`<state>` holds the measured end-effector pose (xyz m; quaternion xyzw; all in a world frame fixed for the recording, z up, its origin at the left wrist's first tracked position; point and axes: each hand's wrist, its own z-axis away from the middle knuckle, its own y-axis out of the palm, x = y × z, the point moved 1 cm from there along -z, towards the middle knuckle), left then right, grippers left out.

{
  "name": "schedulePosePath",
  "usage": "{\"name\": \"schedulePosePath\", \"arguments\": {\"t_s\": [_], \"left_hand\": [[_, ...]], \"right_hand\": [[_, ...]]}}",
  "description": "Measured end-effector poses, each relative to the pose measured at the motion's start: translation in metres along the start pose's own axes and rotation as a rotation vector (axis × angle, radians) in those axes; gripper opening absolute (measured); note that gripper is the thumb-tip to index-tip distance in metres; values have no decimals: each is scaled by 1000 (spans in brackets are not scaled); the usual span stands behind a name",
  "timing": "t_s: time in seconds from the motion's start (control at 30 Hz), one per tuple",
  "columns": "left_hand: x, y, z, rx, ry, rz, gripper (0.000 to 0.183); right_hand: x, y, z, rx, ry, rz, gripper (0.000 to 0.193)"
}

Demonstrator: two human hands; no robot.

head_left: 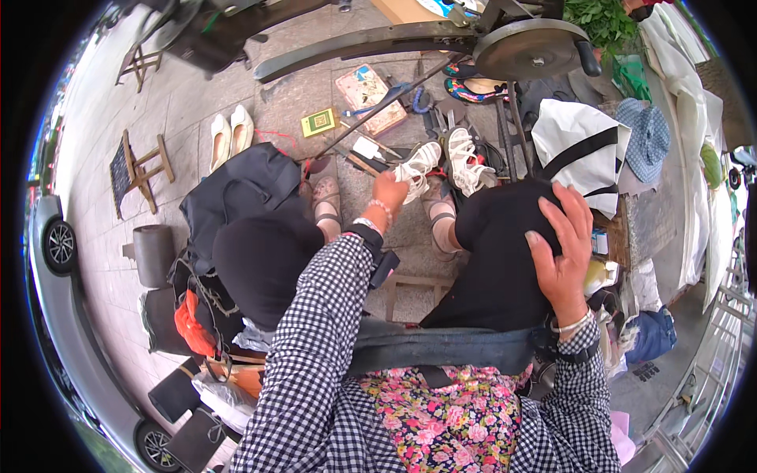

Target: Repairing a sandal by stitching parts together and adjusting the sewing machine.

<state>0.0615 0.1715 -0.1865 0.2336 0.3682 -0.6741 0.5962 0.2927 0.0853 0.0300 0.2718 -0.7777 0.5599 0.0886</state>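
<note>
My left hand (388,199) is closed at the near end of a white strappy shoe (419,160), just in front of my feet. Its match, a second white strappy shoe (468,163), lies to the right and is not held. My right hand (564,246) rests on my black-clad right knee (501,236), fingers spread, with nothing in it. Beyond the shoes are a worn flat box (371,98) and a yellow-green box (319,122). Some tools under and behind the shoes are partly hidden.
A hand-cranked machine with a round wheel (532,51) stands ahead. A dark bag (244,193) and cream shoes (230,135) lie left, near a folding stool (138,173). At right are a white bag (576,150) and a blue hat (644,138).
</note>
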Motion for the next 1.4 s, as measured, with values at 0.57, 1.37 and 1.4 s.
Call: {"name": "schedulePosePath", "arguments": {"t_s": [0.57, 1.37, 1.4], "left_hand": [[29, 19, -27, 84, -288, 292, 11], [-44, -77, 227, 951, 140, 1265, 57], [-39, -76, 223, 849, 142, 1096, 64]], "right_hand": [[5, 5, -9, -23, 2, -31, 36], [83, 31, -24, 437, 391, -1767, 63], [83, 33, -26, 427, 367, -1631, 63]]}}
